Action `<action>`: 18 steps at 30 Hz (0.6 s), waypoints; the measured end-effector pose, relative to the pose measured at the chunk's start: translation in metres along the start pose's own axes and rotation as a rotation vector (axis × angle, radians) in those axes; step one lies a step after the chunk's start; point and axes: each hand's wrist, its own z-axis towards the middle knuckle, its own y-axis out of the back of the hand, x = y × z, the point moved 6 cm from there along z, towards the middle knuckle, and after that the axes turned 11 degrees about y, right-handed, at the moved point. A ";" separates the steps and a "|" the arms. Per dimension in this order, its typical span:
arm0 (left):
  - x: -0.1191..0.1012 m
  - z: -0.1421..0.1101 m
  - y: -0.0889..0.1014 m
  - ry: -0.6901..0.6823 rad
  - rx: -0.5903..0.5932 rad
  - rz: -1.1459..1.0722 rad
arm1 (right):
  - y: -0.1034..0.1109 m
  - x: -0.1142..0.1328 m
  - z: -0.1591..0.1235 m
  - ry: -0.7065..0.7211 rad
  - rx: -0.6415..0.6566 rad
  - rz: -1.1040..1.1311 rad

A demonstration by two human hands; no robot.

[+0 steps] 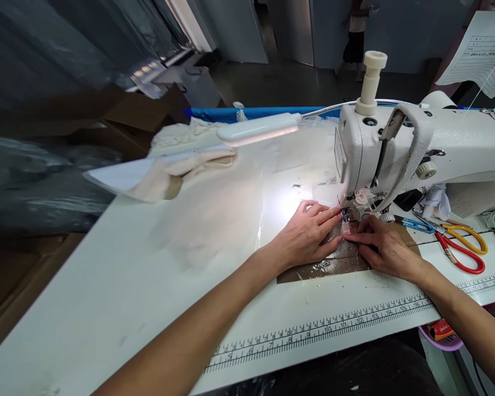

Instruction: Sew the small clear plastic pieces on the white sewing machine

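Beside the needle area of a white sewing machine (400, 146), my left hand (313, 234) lies palm down with its fingers stretched toward the presser foot (345, 213). Its fingertips rest by a thin, see-through, shiny sheet (334, 250) on a brown patch (305, 273) of the table. My right hand (381, 247) is just right of the foot, index finger and thumb drawn together near the edge of that sheet. What lies between those fingers is too small to make out. A pale ruffled scrap (363, 197) sits against the machine's needle end.
Red-handled scissors (464, 256), yellow-handled scissors (468, 236) and a blue-handled tool (414, 224) lie right of my right hand. A lamp (258, 129) lights the white table (127, 286). Folded cream fabric (181, 170) lies at the left. A person (357, 33) stands far behind.
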 end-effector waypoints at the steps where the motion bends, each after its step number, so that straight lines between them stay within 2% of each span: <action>1: 0.000 0.000 0.000 0.005 0.005 -0.005 | 0.000 0.000 0.000 0.000 0.002 0.000; 9: 0.001 0.000 0.000 0.008 0.008 -0.020 | -0.001 0.000 0.000 -0.006 0.000 0.010; 15: -0.001 0.000 0.002 -0.011 -0.060 0.015 | -0.001 -0.001 -0.001 -0.023 0.006 0.009; 18: -0.001 -0.001 0.009 0.017 -0.146 0.078 | -0.001 -0.002 -0.001 -0.042 0.018 -0.005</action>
